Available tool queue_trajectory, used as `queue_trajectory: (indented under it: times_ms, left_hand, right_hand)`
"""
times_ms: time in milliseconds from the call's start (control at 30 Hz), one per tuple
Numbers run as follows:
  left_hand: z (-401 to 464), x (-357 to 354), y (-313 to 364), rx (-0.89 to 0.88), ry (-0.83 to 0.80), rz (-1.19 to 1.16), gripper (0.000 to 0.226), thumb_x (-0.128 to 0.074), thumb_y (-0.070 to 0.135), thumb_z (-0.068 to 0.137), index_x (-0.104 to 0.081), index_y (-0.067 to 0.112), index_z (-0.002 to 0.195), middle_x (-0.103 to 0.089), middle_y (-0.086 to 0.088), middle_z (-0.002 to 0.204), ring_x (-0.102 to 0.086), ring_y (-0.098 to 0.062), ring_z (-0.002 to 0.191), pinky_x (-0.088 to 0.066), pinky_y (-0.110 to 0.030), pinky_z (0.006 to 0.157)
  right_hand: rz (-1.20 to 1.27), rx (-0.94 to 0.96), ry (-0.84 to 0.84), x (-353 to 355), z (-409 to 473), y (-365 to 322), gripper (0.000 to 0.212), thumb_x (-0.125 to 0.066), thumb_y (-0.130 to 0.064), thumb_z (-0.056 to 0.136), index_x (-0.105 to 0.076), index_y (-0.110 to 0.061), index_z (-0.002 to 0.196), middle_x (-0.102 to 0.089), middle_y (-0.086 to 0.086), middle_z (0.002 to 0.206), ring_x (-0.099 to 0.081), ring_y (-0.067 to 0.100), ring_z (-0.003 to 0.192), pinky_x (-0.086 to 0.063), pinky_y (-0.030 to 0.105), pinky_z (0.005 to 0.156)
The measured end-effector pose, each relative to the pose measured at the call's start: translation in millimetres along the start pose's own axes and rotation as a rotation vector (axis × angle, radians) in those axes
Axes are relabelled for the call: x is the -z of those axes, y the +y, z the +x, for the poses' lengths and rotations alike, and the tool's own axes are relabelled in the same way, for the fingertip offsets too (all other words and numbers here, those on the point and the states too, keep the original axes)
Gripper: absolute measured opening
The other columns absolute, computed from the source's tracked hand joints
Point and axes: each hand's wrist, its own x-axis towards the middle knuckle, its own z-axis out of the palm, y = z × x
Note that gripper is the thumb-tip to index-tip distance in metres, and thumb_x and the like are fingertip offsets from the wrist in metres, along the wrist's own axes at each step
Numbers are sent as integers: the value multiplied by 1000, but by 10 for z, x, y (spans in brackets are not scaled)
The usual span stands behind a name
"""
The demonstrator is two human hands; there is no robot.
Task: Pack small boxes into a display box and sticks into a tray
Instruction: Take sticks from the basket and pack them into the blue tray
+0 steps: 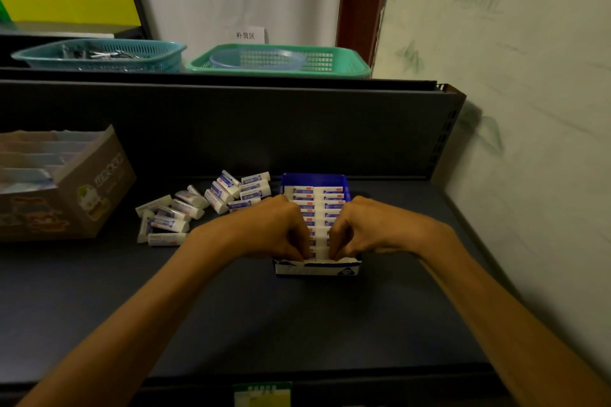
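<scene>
Both hands are over the near end of the display box (315,266), which sits on the dark shelf (231,307), right of centre. Left hand (277,230) is curled, fingertips pinched down at the box's near-left corner; right hand (360,228) mirrors it at the near-right corner. Fingertips of both meet the nearest small boxes just behind the front wall. Grip on each side looks closed on the front row of packed boxes (317,208), but the fingers hide the contact, so I can't tell whether they clamp one box or just press on the row.

Packed boxes stand in two columns running from the front wall to the blue back wall (314,179), white with blue and red labels. Far rows are clear of the hands; near rows sit between and under the knuckles.

Loose boxes (205,208) lie in a scattered pile on the shelf left of the display box, well clear of both grips. The nearest of the pile sit just behind the left knuckles, some flat, some leaning on each other.

Carton (66,195) with pastel packs stands at the far left, apart from the pile. On the ledge above: teal basket (99,54) to the left, green basket (281,59) beside it holding a pale blue bowl (258,58). Wall (512,109) on the right.
</scene>
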Motion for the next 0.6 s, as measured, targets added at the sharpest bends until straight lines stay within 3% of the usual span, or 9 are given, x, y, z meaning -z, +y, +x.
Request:
queue_trajectory:
  times_ms: [400,600]
  left_hand:
    - [8,0,-22,-24,18,15,25,-62,28,87,-65,27,112,-62,10,116,-54,0,104,-39,-11,80]
    - [11,-5,-45,-44,7,28,24,-63,29,87,-66,28,110,-62,11,114,-55,-2,104,-42,-15,84]
  right_hand:
    - [9,38,5,-23,19,-29,24,-65,-22,88,-67,-25,111,-53,-9,129,-45,8,120,-42,18,87]
    - [-32,26,13,-56,57,-47,18,-64,-24,88,-68,-25,106,-54,-12,119,-48,7,115,-46,25,92]
